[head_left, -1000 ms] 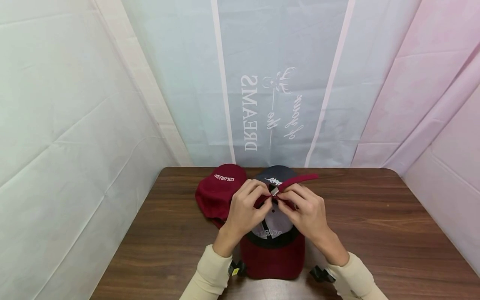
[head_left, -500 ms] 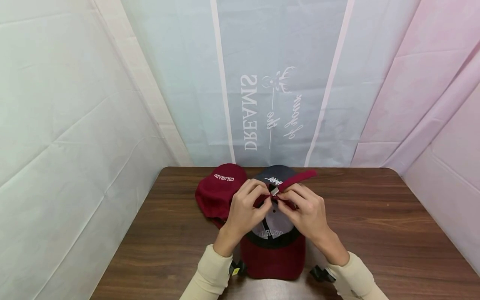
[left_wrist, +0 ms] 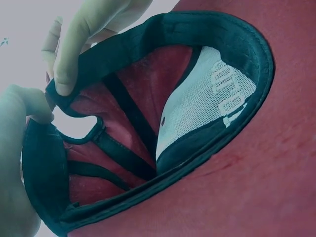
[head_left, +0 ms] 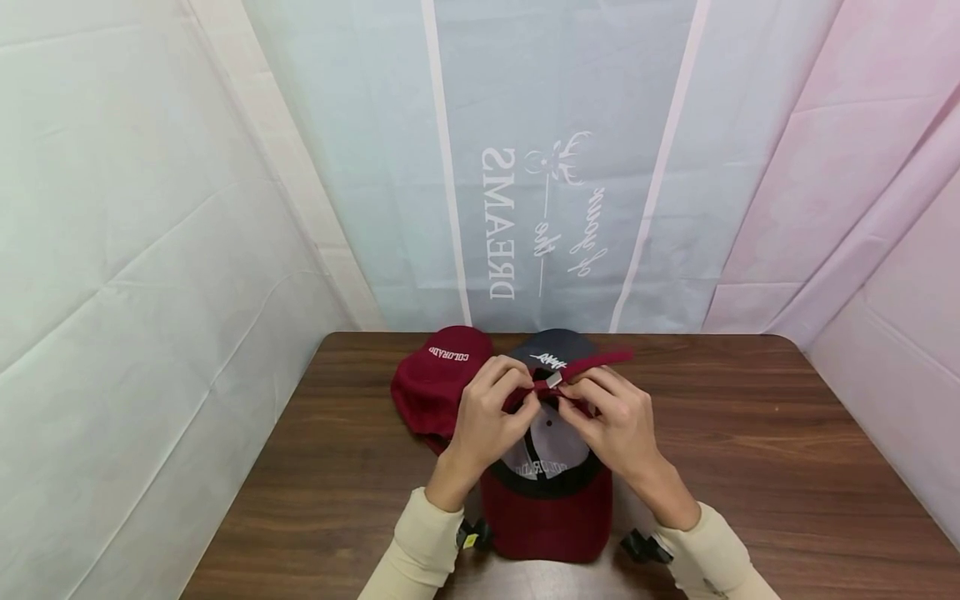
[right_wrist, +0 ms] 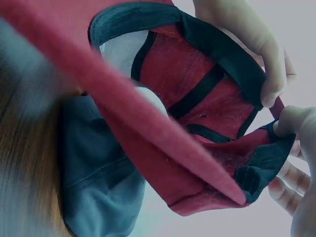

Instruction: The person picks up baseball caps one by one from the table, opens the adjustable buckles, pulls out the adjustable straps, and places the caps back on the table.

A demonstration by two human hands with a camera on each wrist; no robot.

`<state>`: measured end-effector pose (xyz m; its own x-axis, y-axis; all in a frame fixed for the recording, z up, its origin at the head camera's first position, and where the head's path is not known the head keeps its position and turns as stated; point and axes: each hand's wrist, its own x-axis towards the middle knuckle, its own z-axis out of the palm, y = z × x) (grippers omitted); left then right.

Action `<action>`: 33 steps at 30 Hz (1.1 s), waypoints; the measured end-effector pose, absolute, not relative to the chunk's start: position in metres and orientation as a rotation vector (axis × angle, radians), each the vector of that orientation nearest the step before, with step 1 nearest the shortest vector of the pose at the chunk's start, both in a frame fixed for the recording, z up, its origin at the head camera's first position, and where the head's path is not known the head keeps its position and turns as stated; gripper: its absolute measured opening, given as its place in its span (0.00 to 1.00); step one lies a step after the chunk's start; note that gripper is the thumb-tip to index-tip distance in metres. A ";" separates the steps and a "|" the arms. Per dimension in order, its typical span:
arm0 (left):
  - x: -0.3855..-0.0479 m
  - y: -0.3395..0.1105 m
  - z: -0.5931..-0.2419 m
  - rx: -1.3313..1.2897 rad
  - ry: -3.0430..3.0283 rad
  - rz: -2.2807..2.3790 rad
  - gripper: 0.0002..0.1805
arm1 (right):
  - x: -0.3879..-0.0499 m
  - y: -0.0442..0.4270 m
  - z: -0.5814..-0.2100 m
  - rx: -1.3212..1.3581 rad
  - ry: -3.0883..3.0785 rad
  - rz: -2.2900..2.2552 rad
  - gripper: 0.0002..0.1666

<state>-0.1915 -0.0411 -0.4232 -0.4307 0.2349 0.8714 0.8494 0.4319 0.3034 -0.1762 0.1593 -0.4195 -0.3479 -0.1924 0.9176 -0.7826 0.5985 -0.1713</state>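
Note:
A maroon baseball cap (head_left: 547, 525) is held with its brim toward me and its inside showing; the black sweatband (left_wrist: 217, 34) and a pale mesh panel with lettering (left_wrist: 212, 89) appear in the left wrist view. My left hand (head_left: 487, 412) pinches the back band left of a small metal buckle (head_left: 554, 380). On the buckle's right, my right hand (head_left: 615, 412) pinches the band between thumb and fingers. A loose maroon strap (head_left: 600, 360) sticks out rightward from the buckle; it crosses the right wrist view, blurred. Fingers partly hide the back opening.
Another maroon cap (head_left: 431, 383) marked COLORADO sits at the left on the wooden table (head_left: 750, 467). Behind the hands is a dark grey cap (head_left: 555, 346) with white lettering. Fabric walls (head_left: 375, 167) stand around the table's back and sides.
The strap's free end swung up, then back down, and is now blurred. The buckle has shifted slightly right and tilted. Both hands keep their pinch, almost in the same place.

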 end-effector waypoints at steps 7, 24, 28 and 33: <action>-0.193 -0.042 -0.425 -0.922 -1.894 -1.014 0.09 | -0.176 0.162 -0.419 0.789 -1.864 0.791 0.09; -0.192 -0.060 -0.423 -0.804 -1.922 -1.096 0.11 | -0.179 0.174 -0.414 0.756 -1.860 0.894 0.06; -0.190 -0.059 -0.422 -0.806 -1.953 -1.063 0.10 | -0.178 0.174 -0.413 0.752 -1.860 0.897 0.06; -0.189 -0.058 -0.421 -0.826 -1.986 -1.010 0.10 | -0.178 0.173 -0.413 0.751 -1.865 0.898 0.08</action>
